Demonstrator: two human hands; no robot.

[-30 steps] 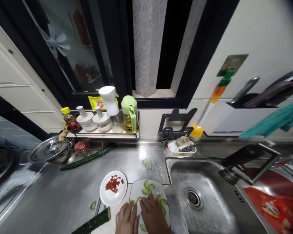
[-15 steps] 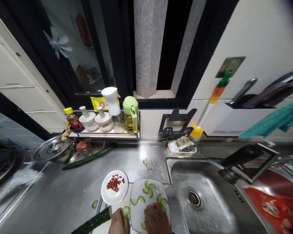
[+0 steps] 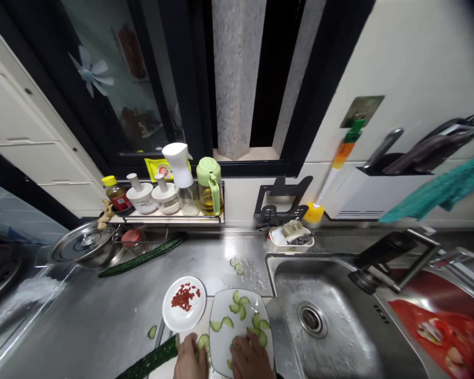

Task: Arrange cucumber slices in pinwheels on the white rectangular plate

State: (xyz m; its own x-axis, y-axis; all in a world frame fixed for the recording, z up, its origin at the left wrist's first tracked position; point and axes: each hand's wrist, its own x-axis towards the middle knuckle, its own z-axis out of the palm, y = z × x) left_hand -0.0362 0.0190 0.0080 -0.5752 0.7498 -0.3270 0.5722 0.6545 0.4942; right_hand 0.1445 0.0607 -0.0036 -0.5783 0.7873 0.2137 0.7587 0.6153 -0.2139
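Observation:
On a white square plate (image 3: 221, 352), curved cucumber slices (image 3: 240, 307) lie in small fan-shaped groups. My right hand (image 3: 252, 359) is over the plate's near part, fingertips bent down onto a slice at the plate's surface and partly covering it. Left of the plate, my left hand (image 3: 191, 359) lies low on a pale cutting board (image 3: 169, 367), fingers a little apart, beside several round cucumber slices (image 3: 203, 342). The cut end of a dark green cucumber (image 3: 152, 360) points at that hand. A round white plate (image 3: 177, 322) holds small red berries (image 3: 184, 297).
A sink (image 3: 332, 300) with a faucet (image 3: 391, 260) lies to the right. At the back stand a condiment rack (image 3: 174, 217) and a whole cucumber (image 3: 144, 256). Loose slices (image 3: 237, 266) and one end piece (image 3: 152, 331) lie on the steel counter (image 3: 102, 316).
My right hand has shifted slightly left and down over the square plate, uncovering more of the slices at its right side. My left hand stays nearly in place.

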